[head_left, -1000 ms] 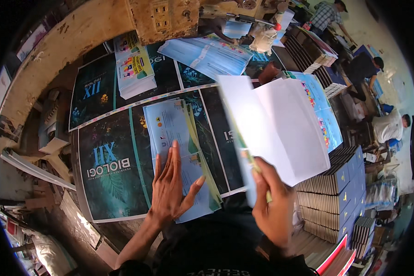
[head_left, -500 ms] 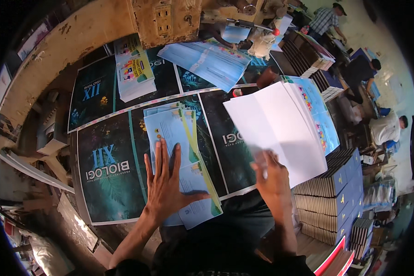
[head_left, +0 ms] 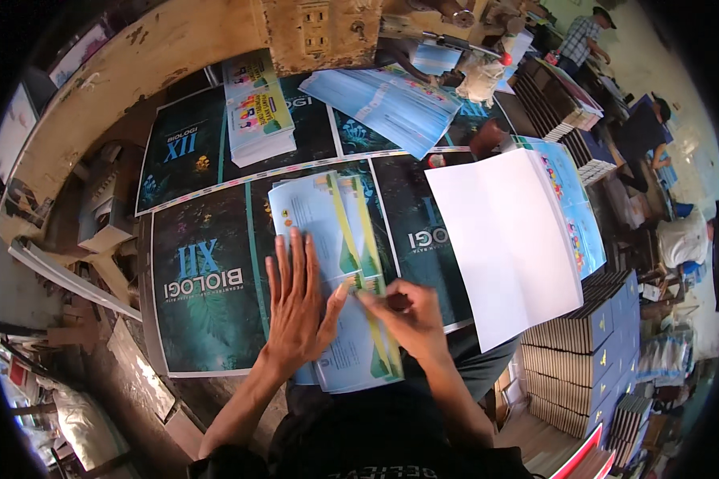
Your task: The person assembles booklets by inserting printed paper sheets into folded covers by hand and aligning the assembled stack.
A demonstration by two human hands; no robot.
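Note:
A small pile of light blue printed sheets (head_left: 311, 209) with green and yellow edging lies in front of me, its leaves slightly fanned. My left hand (head_left: 297, 307) rests flat on it, fingers stretched upward and thumb out to the right. At the pile's right edge, my right hand (head_left: 411, 321) has its fingers curled, thumb and forefinger pinching the edge of a printed sheet near the left thumb. White folded sheets (head_left: 507, 239) lie to the right, apart from both hands, over more blue printed sheets (head_left: 577, 211). Dark book-cover sheets (head_left: 196, 319) spread beneath everything.
A stack of narrow printed sheets (head_left: 262, 136) and fanned blue sheets (head_left: 391, 108) lie farther back. Tall stacks of dark blue books (head_left: 587, 343) stand at my right. A worn machine (head_left: 319, 36) borders the far side. Several people, including one in a checked shirt (head_left: 579, 40), work at upper right.
My right hand has left the edge of the white sheets and come leftward to the blue pile. The left hand stays flat on the pile. The whole view has shifted slightly.

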